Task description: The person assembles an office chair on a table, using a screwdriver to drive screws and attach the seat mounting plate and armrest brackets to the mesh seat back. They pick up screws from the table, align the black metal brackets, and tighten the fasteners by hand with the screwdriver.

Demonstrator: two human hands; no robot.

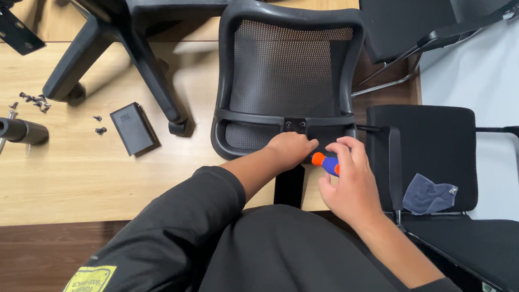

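Observation:
A black mesh chair backrest [289, 67] lies flat on the wooden table [69, 173], its lower bar toward me. My left hand [290, 147] rests closed on that lower bar, just below two screw holes. My right hand [349, 184] grips a screwdriver with a blue and orange handle [327, 163] right next to the left hand, at the bar's right end. The tool's tip is hidden behind my fingers.
A black star-shaped chair base [126, 21] with casters lies at the back left. Loose screws [35, 101], a black cylinder [18, 131] and a small black box [133, 129] lie on the table's left. Black chairs [434, 149] stand to the right, one holding a plastic bag [428, 194].

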